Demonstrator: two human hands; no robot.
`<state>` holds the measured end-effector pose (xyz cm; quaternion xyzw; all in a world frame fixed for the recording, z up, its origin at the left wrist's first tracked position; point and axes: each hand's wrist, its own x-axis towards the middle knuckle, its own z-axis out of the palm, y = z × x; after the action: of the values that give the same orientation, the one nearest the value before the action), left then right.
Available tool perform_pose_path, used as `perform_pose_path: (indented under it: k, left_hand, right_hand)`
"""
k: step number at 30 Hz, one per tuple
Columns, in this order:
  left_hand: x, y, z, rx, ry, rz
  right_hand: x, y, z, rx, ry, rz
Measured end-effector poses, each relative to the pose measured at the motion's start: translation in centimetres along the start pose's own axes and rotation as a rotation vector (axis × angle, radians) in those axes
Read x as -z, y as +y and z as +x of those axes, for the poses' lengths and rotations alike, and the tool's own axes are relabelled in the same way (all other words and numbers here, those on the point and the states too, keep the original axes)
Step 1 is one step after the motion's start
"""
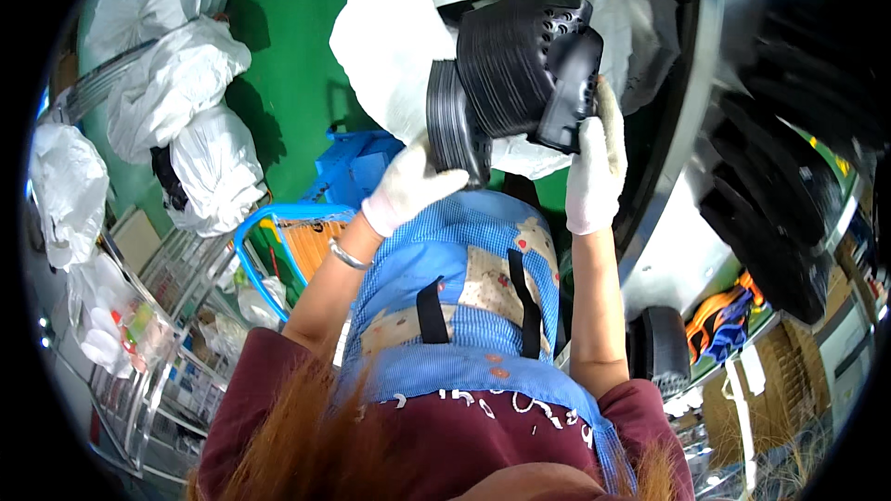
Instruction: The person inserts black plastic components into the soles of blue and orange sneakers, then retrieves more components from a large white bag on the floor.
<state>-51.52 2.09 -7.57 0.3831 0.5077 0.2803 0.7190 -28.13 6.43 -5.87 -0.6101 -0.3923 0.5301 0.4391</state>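
Note:
My left hand (406, 187), in a white glove, is closed on the near end of a stack of thin, curved black pieces (453, 121). My right hand (597, 172), gloved too, grips a smooth black piece with holes (571, 93) from its right side. Between the hands rests a thicker stack of ribbed-looking black pieces (506, 65), with perforated ends facing right. All of it is held over the mouth of a large white plastic bag (390, 46). The fingertips under the stacks are hidden, and I cannot make out what kind of parts these are.
At my right runs a metal table edge (661, 167), with more black pieces (770, 195) piled beyond it. Filled white bags (218, 167) line the left, near a wire rack (167, 315). A blue-framed chair (297, 213) stands close by my left arm.

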Motion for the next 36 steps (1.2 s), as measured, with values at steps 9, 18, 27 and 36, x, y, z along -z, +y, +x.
perform_pose_path:
  k: [9,18,27,36]
  left_hand:
    - [-0.8,-1.5,1.7,0.046,-0.157,-0.060]
    - [4.7,-12.9,10.7,0.365,-0.156,-0.294]
    - [13.9,-17.4,22.1,0.550,0.260,-0.313]
    - [10.7,-17.7,19.3,0.047,0.840,-0.289]
  right_hand:
    - [-0.8,-2.5,0.0,0.228,0.110,-0.382]
    - [-1.5,16.0,7.8,0.093,-0.064,-0.686]
    - [-3.4,19.7,20.0,0.032,-0.579,-0.875]
    - [-5.2,20.9,23.3,-0.262,-0.661,-1.094]
